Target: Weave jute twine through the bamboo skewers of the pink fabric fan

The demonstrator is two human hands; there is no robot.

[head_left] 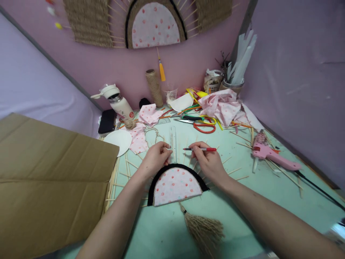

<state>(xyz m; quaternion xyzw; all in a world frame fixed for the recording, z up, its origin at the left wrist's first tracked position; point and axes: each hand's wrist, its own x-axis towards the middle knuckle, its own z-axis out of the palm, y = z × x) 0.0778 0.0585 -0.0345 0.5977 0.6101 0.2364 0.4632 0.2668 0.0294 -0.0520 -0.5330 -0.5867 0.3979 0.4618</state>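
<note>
Fingers closed, my left hand (159, 156) grips the edge of a clear ruler (173, 144), which stands lengthwise above the arch of a half-round piece (176, 185). That piece is pink spotted fabric with a black border, and thin wooden sticks (234, 171) fan out from its curve. My right hand (206, 158) pinches a red pen (207, 149), its tip pointing left toward the ruler and apart from it. Below the straight edge hangs a twine tassel (202, 226). The fingertips of my left hand are partly hidden.
Cardboard (54, 180) covers the left side. A pink glue gun (272, 154) with a black cord lies right among loose sticks. Behind are scissors (205, 126), crumpled fabric (221, 106), a white bottle (121, 106) and a twine spool (154, 88). A similar half-round piece (155, 25) hangs on the wall.
</note>
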